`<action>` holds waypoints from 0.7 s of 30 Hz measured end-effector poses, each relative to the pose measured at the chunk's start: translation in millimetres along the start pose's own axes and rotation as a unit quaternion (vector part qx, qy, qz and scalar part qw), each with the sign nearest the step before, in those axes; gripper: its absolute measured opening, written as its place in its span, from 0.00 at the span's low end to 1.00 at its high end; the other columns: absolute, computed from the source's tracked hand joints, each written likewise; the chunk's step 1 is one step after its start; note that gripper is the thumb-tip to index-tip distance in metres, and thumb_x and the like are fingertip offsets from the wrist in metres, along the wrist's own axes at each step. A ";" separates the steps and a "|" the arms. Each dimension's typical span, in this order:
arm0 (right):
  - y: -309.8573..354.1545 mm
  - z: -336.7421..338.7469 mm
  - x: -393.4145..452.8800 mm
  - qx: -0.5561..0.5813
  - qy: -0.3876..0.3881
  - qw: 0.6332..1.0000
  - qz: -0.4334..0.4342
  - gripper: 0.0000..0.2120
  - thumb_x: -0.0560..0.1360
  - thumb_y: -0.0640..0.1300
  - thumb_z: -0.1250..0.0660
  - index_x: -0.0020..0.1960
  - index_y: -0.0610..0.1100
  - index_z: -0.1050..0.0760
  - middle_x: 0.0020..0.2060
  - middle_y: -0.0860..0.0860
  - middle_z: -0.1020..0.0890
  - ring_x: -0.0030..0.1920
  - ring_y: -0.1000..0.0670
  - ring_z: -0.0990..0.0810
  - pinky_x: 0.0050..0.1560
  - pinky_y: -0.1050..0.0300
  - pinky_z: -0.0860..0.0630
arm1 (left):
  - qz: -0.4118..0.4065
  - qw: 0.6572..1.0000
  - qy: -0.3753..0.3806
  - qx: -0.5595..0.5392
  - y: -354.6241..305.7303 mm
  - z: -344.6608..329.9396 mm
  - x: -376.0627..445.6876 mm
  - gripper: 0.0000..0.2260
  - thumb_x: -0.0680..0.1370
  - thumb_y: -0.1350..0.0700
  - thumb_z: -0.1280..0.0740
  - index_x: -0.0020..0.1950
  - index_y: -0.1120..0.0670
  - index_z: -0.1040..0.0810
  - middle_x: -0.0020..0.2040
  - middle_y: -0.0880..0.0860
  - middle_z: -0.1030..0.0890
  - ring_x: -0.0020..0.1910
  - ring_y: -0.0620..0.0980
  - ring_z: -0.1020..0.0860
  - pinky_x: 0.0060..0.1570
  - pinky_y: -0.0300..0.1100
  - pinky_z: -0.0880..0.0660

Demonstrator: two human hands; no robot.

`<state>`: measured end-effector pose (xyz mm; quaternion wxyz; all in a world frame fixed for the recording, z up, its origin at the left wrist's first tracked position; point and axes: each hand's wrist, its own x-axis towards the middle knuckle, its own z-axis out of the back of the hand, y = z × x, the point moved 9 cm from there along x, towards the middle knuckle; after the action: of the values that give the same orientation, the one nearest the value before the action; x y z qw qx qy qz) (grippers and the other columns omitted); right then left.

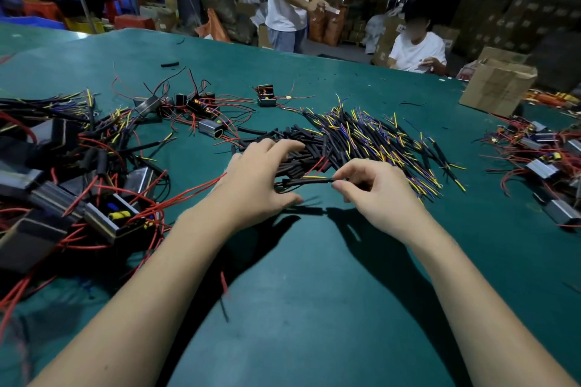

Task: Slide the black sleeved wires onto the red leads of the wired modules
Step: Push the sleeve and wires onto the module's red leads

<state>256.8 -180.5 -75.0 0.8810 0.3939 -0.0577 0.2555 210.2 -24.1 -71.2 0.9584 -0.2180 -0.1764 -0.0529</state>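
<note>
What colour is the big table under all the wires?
The table is dark teal green, seen best in the head view.

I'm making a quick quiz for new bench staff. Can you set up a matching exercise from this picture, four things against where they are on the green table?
Things:
1. cardboard box
2. pile of black sleeved wires
3. big heap of wired modules
4. single black sleeved wire

Places:
A. table centre, beyond the hands
B. between the left hand and the right hand
C. far right of the table
D. left side of the table

Pairs: 1-C, 2-A, 3-D, 4-B
</note>
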 end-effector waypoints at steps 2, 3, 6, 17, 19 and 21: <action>2.7 10.7 0.0 0.011 -0.042 0.999 0.015 0.05 0.73 0.41 0.29 0.40 0.49 0.21 0.31 0.52 0.19 0.33 0.53 0.24 0.38 0.63 0.28 | 0.032 0.999 0.021 -0.002 9.7 -2.1 -0.6 0.35 0.68 0.45 0.25 0.71 0.42 0.38 0.61 0.48 0.28 0.64 0.49 0.33 0.62 0.47 0.39; 4.7 15.9 -0.4 0.019 -0.060 0.998 0.022 0.06 0.73 0.39 0.29 0.39 0.49 0.21 0.32 0.54 0.19 0.33 0.56 0.24 0.37 0.67 0.29 | 0.040 0.999 0.026 -0.006 12.4 -3.0 -1.2 0.36 0.68 0.44 0.25 0.72 0.42 0.39 0.61 0.48 0.28 0.63 0.48 0.33 0.61 0.46 0.40; 7.8 29.5 -2.6 0.008 -0.108 0.993 0.037 0.08 0.73 0.40 0.29 0.40 0.54 0.20 0.38 0.55 0.18 0.46 0.52 0.22 0.54 0.54 0.27 | 0.050 0.997 0.052 -0.013 15.0 -8.1 -2.9 0.37 0.67 0.43 0.25 0.72 0.42 0.40 0.60 0.48 0.28 0.63 0.48 0.33 0.60 0.47 0.41; 34.5 58.3 -15.4 -0.114 -0.242 0.959 0.091 0.03 0.72 0.45 0.27 0.43 0.52 0.17 0.39 0.54 0.26 0.49 0.49 0.28 0.47 0.56 0.48 | 0.069 0.982 0.093 -0.149 21.3 -18.2 -6.0 0.42 0.68 0.50 0.23 0.74 0.46 0.45 0.57 0.49 0.28 0.58 0.49 0.28 0.56 0.38 0.34; 37.0 65.5 -17.5 -0.098 -0.265 0.955 0.087 0.03 0.72 0.44 0.27 0.43 0.52 0.17 0.38 0.54 0.25 0.48 0.48 0.27 0.46 0.56 0.48 | 0.088 0.972 0.087 -0.201 23.1 -19.9 -7.4 0.42 0.67 0.41 0.25 0.74 0.44 0.44 0.57 0.45 0.27 0.57 0.44 0.27 0.56 0.37 0.34; 43.2 74.1 -18.1 -0.087 -0.285 0.950 0.089 0.03 0.72 0.44 0.27 0.43 0.52 0.18 0.38 0.54 0.25 0.48 0.48 0.27 0.47 0.56 0.47 | 0.115 0.954 0.055 -0.272 26.2 -19.6 -5.7 0.40 0.66 0.32 0.34 0.73 0.46 0.42 0.55 0.49 0.21 0.54 0.47 0.22 0.57 0.41 0.29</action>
<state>227.1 -217.3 -1.2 0.8326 0.3649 -0.3631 0.2043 215.7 -9.0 -100.2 0.8706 -0.4861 -0.0761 0.0000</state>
